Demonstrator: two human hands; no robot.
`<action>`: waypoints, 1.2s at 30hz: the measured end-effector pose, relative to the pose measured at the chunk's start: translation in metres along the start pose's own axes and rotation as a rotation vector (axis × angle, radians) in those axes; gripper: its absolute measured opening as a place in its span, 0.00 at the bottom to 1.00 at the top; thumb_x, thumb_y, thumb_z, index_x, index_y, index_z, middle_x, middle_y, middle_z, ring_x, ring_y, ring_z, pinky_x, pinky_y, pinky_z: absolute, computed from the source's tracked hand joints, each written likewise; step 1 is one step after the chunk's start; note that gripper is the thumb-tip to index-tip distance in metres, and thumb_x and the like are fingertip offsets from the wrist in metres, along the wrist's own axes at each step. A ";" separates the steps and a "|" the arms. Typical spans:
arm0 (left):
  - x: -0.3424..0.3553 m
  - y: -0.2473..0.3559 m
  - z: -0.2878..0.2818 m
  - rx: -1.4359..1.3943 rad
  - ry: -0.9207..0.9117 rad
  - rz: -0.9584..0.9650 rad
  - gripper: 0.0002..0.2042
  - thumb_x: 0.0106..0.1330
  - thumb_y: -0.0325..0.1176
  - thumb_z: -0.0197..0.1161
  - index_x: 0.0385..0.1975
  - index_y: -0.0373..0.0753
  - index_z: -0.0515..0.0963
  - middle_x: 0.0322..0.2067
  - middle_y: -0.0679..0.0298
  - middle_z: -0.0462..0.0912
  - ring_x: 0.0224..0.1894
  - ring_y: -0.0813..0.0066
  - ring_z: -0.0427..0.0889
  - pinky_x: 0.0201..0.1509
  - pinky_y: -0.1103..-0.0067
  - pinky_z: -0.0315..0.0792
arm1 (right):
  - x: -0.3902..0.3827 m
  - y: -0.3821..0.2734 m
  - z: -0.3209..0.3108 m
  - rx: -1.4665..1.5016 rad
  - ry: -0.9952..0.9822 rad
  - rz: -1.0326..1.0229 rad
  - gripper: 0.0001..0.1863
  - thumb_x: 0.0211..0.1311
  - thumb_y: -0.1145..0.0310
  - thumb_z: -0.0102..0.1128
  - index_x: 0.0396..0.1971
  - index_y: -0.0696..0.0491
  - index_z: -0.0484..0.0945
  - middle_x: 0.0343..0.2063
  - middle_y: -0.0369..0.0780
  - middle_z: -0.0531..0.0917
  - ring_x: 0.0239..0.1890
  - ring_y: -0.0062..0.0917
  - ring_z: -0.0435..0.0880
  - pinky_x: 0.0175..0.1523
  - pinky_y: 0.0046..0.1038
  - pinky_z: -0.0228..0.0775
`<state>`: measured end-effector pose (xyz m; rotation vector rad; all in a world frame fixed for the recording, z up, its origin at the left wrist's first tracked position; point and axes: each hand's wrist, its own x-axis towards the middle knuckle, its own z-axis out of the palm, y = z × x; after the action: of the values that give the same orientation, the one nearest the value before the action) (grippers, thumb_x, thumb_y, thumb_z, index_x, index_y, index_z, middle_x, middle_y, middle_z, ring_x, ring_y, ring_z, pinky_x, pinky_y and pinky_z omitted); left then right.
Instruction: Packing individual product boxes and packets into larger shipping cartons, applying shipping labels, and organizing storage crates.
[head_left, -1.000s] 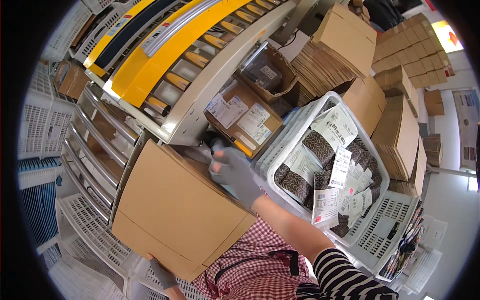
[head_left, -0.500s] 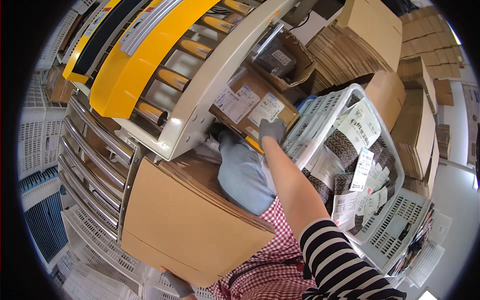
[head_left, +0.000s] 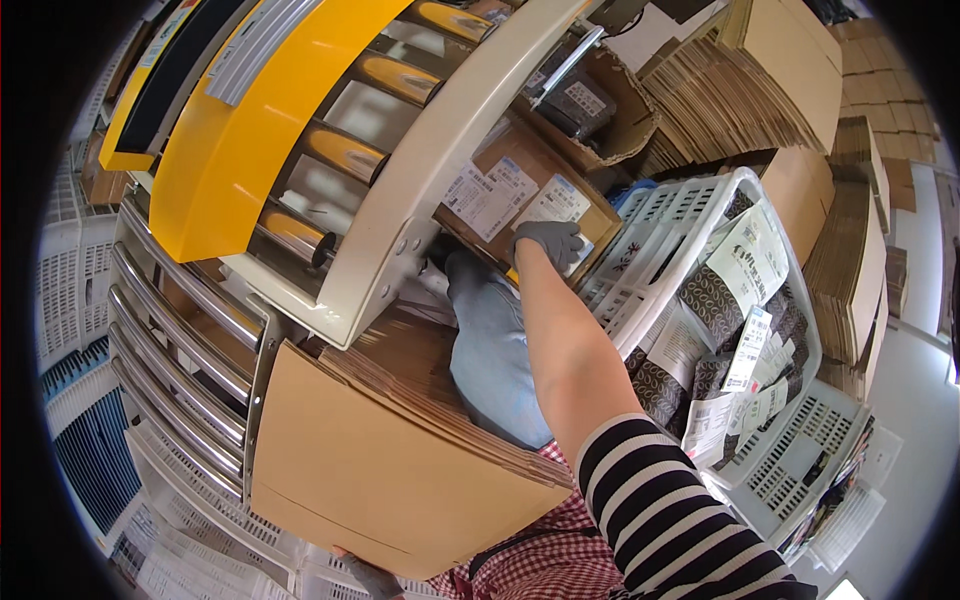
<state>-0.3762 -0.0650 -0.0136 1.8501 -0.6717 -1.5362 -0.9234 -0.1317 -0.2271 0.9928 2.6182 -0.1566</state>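
Observation:
My right hand [head_left: 548, 240], in a grey glove, has its fingers curled on a labelled cardboard box [head_left: 490, 180] under the conveyor's beige side rail [head_left: 440, 120]. My left hand [head_left: 368, 570], also gloved, is at the bottom, partly hidden, gripping a stack of flattened cardboard [head_left: 400, 480] that leans against steel rails [head_left: 200, 370]. A bent leg in pale jeans [head_left: 485, 370] shows behind the stack. Beside my right arm is a white basket [head_left: 750, 182] of brown patterned packets with paper labels [head_left: 720, 300].
A yellow roller conveyor [head_left: 210, 170] fills the upper left. An open box with a dark package [head_left: 580, 100] sits behind the labelled box. Flattened carton piles [head_left: 730, 80] stand at upper right and right [head_left: 840, 270]. Plastic crates [head_left: 805, 450] are at lower right and along the left.
My right hand has moved up from beside the flattened cardboard onto the labelled box. My left hand and the cardboard stack sit lower and farther right in the picture.

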 end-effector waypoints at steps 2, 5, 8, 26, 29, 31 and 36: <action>0.001 0.001 -0.004 0.000 0.000 -0.002 0.32 0.69 0.58 0.44 0.65 0.41 0.58 0.62 0.63 0.64 0.61 0.66 0.66 0.63 0.71 0.63 | -0.010 -0.004 -0.017 0.015 -0.107 0.033 0.32 0.53 0.61 0.63 0.56 0.51 0.61 0.53 0.44 0.68 0.56 0.35 0.73 0.52 0.37 0.72; 0.007 -0.006 -0.016 -0.014 -0.021 0.005 0.32 0.69 0.58 0.45 0.65 0.41 0.57 0.62 0.63 0.64 0.61 0.66 0.66 0.63 0.71 0.63 | -0.007 -0.005 -0.014 0.058 -0.138 0.052 0.31 0.53 0.63 0.63 0.56 0.51 0.61 0.51 0.45 0.71 0.51 0.37 0.77 0.50 0.38 0.74; 0.009 -0.010 -0.023 -0.040 -0.042 -0.003 0.33 0.68 0.59 0.45 0.65 0.41 0.58 0.62 0.63 0.64 0.61 0.65 0.66 0.63 0.71 0.62 | 0.004 -0.010 -0.002 0.058 -0.141 0.148 0.27 0.52 0.65 0.63 0.53 0.50 0.66 0.47 0.46 0.77 0.47 0.37 0.81 0.48 0.37 0.75; -0.013 0.017 0.014 0.409 0.310 0.428 0.30 0.68 0.46 0.54 0.64 0.34 0.57 0.61 0.56 0.65 0.60 0.66 0.67 0.63 0.73 0.61 | -0.118 0.113 -0.201 0.963 -0.838 -0.614 0.20 0.51 0.64 0.60 0.42 0.60 0.78 0.36 0.47 0.83 0.35 0.36 0.80 0.42 0.34 0.70; -0.046 0.044 0.047 0.539 0.194 0.697 0.26 0.67 0.37 0.54 0.62 0.31 0.60 0.59 0.53 0.66 0.61 0.64 0.66 0.65 0.72 0.58 | -0.147 0.184 -0.232 0.538 -0.674 -1.218 0.15 0.51 0.66 0.58 0.38 0.55 0.75 0.28 0.47 0.79 0.32 0.43 0.78 0.38 0.39 0.69; -0.082 0.069 0.077 0.393 -0.101 0.628 0.23 0.63 0.28 0.56 0.58 0.30 0.65 0.55 0.54 0.70 0.59 0.63 0.68 0.65 0.71 0.58 | -0.174 0.226 -0.248 0.518 -0.800 -1.490 0.13 0.50 0.66 0.58 0.36 0.53 0.72 0.30 0.46 0.75 0.31 0.43 0.76 0.37 0.42 0.68; -0.132 0.074 0.109 0.390 -0.432 0.594 0.19 0.55 0.26 0.59 0.49 0.31 0.74 0.48 0.59 0.74 0.52 0.67 0.72 0.59 0.72 0.62 | -0.205 0.275 -0.258 0.205 -0.925 -1.747 0.16 0.52 0.62 0.58 0.38 0.54 0.72 0.33 0.43 0.74 0.33 0.40 0.76 0.42 0.37 0.69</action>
<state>-0.5069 -0.0348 0.1156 1.3641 -1.6512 -1.4584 -0.6679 0.0030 0.0899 -1.2628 1.7596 -0.9431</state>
